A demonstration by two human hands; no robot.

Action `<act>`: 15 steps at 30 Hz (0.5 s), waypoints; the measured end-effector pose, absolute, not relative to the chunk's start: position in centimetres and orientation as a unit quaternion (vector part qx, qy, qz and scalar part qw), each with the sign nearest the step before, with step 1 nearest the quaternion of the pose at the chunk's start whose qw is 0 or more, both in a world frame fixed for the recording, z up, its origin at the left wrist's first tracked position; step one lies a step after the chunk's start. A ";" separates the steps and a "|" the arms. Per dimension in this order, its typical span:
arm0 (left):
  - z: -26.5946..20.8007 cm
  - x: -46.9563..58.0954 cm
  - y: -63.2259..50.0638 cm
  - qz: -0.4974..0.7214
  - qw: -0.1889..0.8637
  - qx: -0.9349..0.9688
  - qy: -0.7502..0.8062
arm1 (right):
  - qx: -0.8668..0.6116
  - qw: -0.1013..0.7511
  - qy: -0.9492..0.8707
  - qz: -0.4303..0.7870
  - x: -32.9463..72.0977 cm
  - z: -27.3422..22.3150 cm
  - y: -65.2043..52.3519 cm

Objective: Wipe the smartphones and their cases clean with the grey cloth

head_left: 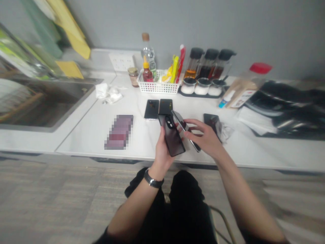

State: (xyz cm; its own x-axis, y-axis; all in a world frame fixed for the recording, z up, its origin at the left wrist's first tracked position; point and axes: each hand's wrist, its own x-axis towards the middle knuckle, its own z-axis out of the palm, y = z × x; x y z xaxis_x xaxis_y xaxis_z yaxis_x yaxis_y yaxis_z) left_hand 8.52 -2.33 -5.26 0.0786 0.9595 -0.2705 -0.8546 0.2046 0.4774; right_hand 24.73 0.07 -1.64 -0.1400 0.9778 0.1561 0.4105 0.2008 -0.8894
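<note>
My left hand [163, 147], with a black watch at the wrist, is closed round a dark phone [174, 140] whose back and camera patch face up. Close beside it, my right hand [203, 135] grips a second phone [186, 130] by its edge, tilted so its silvery rim shows. Both are held above the front of the white counter [83, 139]. Behind them two dark phones lie side by side, the left one [151, 109] and the right one [166, 105]. Another dark phone [213, 123] rests beyond my right hand, partly hidden by it.
A pixelated flat object [118, 132] lies at left, near crumpled tissue [111, 94] and the sink [50, 125]. Along the wall stand a white basket [159, 87], a rack of seasoning jars [203, 86] and a red-capped container [245, 88]. Black pans [286, 108] are at far right.
</note>
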 end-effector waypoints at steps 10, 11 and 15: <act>-5.0 11.4 -3.3 0.620 0.738 -0.006 0.267 | -0.570 0.304 -0.758 0.085 20.9 -1.9 -3.9; -5.2 11.5 -3.5 0.617 0.741 -0.012 0.263 | -0.569 0.304 -0.761 0.072 20.7 -2.3 -4.0; -6.2 11.7 -4.0 0.602 0.771 0.002 0.209 | -0.551 0.322 -0.767 0.070 20.0 -3.4 -4.3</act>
